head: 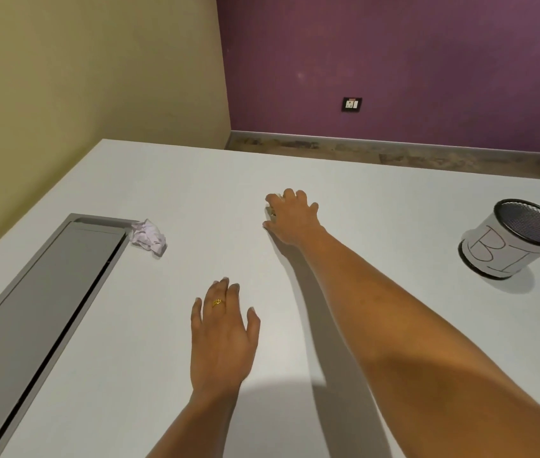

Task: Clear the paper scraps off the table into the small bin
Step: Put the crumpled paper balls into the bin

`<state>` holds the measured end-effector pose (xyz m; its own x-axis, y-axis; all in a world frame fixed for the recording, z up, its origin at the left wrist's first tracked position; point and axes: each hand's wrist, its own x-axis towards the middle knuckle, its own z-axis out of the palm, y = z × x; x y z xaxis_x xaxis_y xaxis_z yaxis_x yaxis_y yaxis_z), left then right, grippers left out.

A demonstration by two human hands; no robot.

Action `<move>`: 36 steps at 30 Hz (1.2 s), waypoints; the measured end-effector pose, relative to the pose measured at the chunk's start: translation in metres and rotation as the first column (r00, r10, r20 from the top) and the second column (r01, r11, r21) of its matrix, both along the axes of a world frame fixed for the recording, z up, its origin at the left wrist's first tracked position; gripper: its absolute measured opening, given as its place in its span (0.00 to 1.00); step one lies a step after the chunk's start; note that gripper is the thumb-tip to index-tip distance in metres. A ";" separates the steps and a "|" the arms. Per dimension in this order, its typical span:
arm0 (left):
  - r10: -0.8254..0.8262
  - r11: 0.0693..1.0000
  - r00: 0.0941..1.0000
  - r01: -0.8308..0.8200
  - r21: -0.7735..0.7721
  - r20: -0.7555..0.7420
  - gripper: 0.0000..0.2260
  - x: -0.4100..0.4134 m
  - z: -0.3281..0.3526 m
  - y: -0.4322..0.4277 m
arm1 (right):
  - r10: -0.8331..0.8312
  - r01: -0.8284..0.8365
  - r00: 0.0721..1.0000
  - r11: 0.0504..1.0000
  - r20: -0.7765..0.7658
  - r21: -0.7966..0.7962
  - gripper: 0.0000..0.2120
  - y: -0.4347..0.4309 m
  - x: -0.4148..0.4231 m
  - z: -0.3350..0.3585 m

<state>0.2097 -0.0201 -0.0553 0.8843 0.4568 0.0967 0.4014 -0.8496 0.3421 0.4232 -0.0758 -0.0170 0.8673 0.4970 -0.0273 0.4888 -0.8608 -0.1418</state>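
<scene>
My right hand (291,218) reaches far across the white table (377,200), fingers curled over a small white paper scrap (269,209) that barely shows under them. A crumpled pale lilac paper ball (149,238) lies to the left, touching the corner of a grey recessed panel. My left hand (224,335) rests flat on the table nearer to me, fingers spread, holding nothing, with a gold ring on one finger. The small bin (513,239), a black mesh cup wrapped in white paper with hand-drawn letters, stands at the right, well away from both hands.
A long grey recessed panel (40,309) runs along the table's left side. The far table edge lies just beyond my right hand, with floor and a purple wall behind. A yellow wall stands at the left.
</scene>
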 end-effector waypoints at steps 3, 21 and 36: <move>-0.004 1.000 1.000 0.004 0.006 0.002 0.19 -0.001 0.002 -0.001 | -0.037 0.036 0.999 0.996 0.008 0.077 0.19 -0.010 -0.013 -0.004; -0.030 0.999 0.999 0.029 0.022 0.035 0.17 -0.002 0.004 -0.001 | -0.205 0.206 0.977 0.855 -0.055 0.475 0.08 -0.141 -0.053 0.014; -0.035 0.999 0.998 0.035 -0.002 0.045 0.16 -0.003 0.007 -0.003 | -0.552 0.391 0.822 0.726 0.140 0.566 0.29 -0.235 -0.039 0.069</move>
